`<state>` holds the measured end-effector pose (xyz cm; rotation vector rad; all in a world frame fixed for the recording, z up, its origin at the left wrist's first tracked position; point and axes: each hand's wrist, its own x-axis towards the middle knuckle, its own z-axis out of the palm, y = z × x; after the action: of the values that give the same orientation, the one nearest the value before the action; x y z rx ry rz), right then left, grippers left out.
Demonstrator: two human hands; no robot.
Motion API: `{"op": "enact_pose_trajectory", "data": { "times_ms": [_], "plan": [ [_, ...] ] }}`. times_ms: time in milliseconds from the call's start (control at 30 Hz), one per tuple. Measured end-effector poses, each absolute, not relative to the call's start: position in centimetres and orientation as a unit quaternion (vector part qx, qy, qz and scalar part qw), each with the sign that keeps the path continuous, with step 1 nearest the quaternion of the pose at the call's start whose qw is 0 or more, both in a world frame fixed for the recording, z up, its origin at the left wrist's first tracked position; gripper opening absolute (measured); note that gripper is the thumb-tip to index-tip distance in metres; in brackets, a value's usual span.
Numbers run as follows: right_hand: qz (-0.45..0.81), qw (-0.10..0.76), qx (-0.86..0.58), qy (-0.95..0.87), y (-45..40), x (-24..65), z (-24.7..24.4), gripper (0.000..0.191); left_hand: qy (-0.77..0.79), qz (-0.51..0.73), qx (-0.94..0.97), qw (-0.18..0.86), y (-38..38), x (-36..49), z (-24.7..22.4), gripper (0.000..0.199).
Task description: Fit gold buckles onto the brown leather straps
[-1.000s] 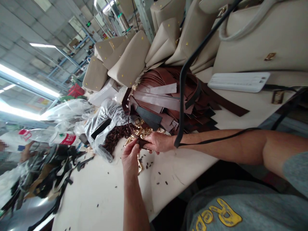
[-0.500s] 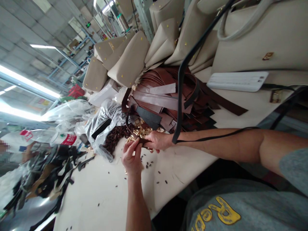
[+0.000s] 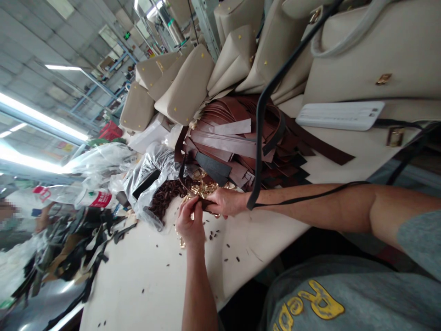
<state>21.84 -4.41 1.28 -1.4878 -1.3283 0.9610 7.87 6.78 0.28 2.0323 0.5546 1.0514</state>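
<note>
My left hand (image 3: 190, 223) pinches the end of a dark brown strap (image 3: 204, 203) between thumb and fingers. On the strap's other side, my right hand (image 3: 229, 202) grips it with bent fingers, close to my left hand. Gold metal buckles (image 3: 203, 187) lie in a heap just behind both hands, and a few more (image 3: 182, 242) show beside my left wrist. Dark brown loops (image 3: 167, 197) spill from a clear plastic bag (image 3: 151, 161) near the heap. A thick bundle of brown strips (image 3: 223, 110) lies beyond my right hand.
Beige bags (image 3: 188, 82) stand along the far side of the white table (image 3: 138, 271). A white power strip (image 3: 339, 115) lies at the right. A black cable (image 3: 258, 138) hangs in front of my right wrist. Dark scraps (image 3: 69, 248) are piled at the left; small dark bits dot the table.
My left hand has shifted slightly right, and its wrist has turned a little, showing more gold buckles beside it. My right hand has hardly moved, and both still hold the strap.
</note>
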Motion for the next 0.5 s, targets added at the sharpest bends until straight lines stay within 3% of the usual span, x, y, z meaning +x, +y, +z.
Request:
{"op": "enact_pose_trajectory", "data": {
  "times_ms": [333, 500],
  "plan": [
    [0.417, 0.481, -0.600, -0.484, -4.04, 22.37, 0.87, 0.022, 0.327, 0.364, 0.551, 0.676, 7.07, 7.98, 0.11, 0.033],
    [0.386, 0.445, -0.627, -0.509, -4.32, 22.41, 1.18, 0.026, 0.328, 0.344, 0.531, 0.702, 7.10, 8.19, 0.13, 0.033]
  ]
}}
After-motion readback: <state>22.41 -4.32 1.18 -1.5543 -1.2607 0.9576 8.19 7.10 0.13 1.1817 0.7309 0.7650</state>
